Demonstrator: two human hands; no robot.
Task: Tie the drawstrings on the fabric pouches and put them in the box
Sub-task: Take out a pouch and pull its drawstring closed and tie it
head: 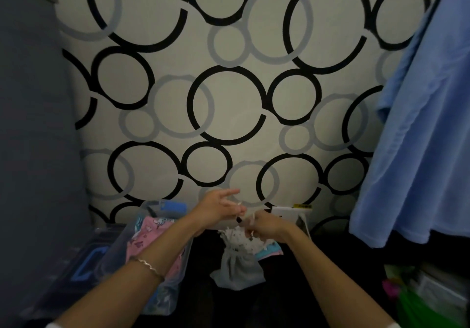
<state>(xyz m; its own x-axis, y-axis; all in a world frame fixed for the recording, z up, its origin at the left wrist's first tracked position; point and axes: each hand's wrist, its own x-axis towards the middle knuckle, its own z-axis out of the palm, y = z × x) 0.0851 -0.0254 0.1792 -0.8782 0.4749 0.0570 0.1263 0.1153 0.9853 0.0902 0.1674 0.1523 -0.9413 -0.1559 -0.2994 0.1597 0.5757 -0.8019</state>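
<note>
Both bare forearms came in from the bottom edge, cut off at the elbows, the left forearm [122, 284] wearing a thin bracelet [147, 266] and the right forearm [330, 276] bare.

Behind everything stood a pale wall [229, 47] printed with black and grey rings, filling most of the view. A blue cloth [419, 136] hung down the right side and ran out of frame at the top and right edges, crowding that flank. A grey-blue panel [33, 124] closed off the left side. Between them the room for the hands was a narrow strip over a dark surface [287, 297].

On the left of that strip sat the clear plastic box [115, 254], its near corner partly covered by the left forearm, with pink printed pouches [147, 238] lying inside. Just right of it, the grey pouch [237, 266] hung below the hands, its white gathered top bunched under them.

The left hand [221, 209] had its forefinger stretched out while the other fingers curled in to pinch the drawstring [250, 217]. The right hand [264, 226], close beside it, was curled tight on the same string. Blur made the string's path between the fingers hard to follow. A white object [287, 213] behind the right hand was half hidden, and green clutter [412, 302] in the lower right corner was too dim to name.
</note>
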